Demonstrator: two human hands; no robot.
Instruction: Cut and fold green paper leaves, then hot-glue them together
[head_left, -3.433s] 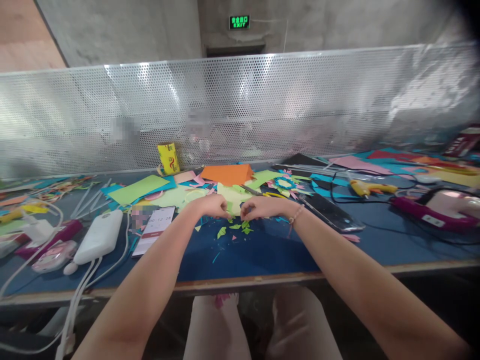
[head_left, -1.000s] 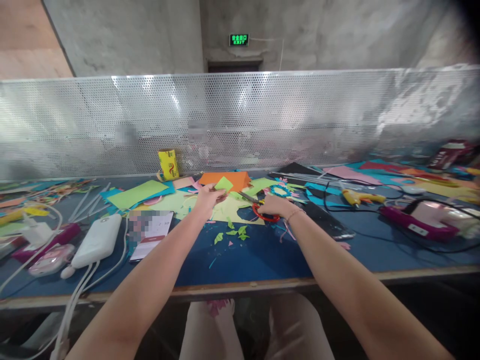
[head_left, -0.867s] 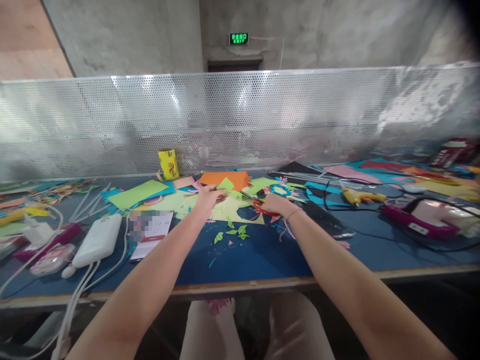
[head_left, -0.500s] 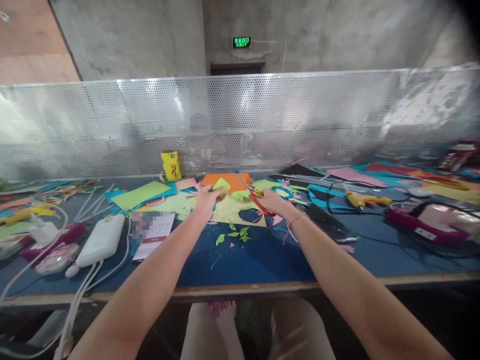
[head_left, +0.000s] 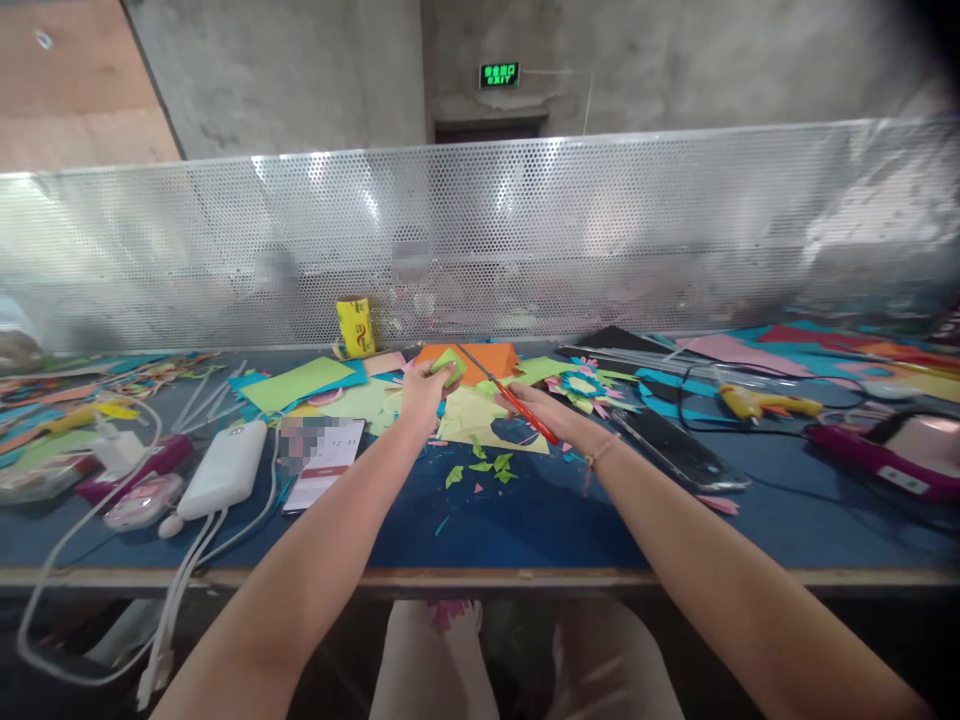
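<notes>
My left hand (head_left: 424,393) pinches a small folded green paper piece (head_left: 448,364) raised a little above the blue table (head_left: 525,515). My right hand (head_left: 549,416) grips red-handled scissors (head_left: 510,396), whose blades point up and left toward the green piece. Below the hands lies a pale yellow sheet (head_left: 480,420) with a cut-out hole. Green paper scraps (head_left: 484,467) are scattered just in front of it. An orange folded paper (head_left: 480,360) sits behind the hands.
A phone (head_left: 324,462) and a white power bank (head_left: 223,481) with cables lie at the left. A yellow glue gun (head_left: 761,403), a black tablet (head_left: 675,450) and a purple device (head_left: 885,455) are at the right. A perforated metal screen (head_left: 525,230) backs the table.
My right hand picked the scissors up from the table and raised them toward the green piece. My left hand lifted that piece off the table. The camera shifted slightly left.
</notes>
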